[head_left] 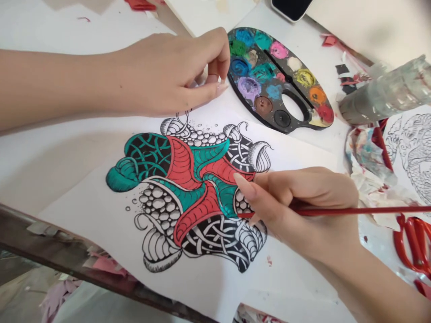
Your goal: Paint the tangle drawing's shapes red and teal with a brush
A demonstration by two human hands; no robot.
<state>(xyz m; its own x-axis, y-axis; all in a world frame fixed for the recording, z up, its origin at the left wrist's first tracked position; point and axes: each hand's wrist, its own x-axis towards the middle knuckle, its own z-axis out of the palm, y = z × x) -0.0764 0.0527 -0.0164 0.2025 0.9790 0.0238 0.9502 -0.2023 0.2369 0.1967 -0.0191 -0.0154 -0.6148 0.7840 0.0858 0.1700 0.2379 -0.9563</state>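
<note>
My right hand (303,206) pinches a thin red paintbrush (357,210), whose tip rests on the right side of a patterned drawing (188,188) painted in teal, red and black. That drawing is on a white sheet of paper (101,211) lying on the table. My left hand (171,72) rests on the sheet's top edge with its fingers curled together, thumb and fingertips pressed down near the palette. Nothing I can make out sits inside those fingers.
A black oval palette (279,76) with several colour wells lies at the upper right. Further right are a clear plastic bottle (387,92) on its side, crumpled stained paper (367,166), red scissors (414,246), another line drawing (414,148) and a dark device (291,9).
</note>
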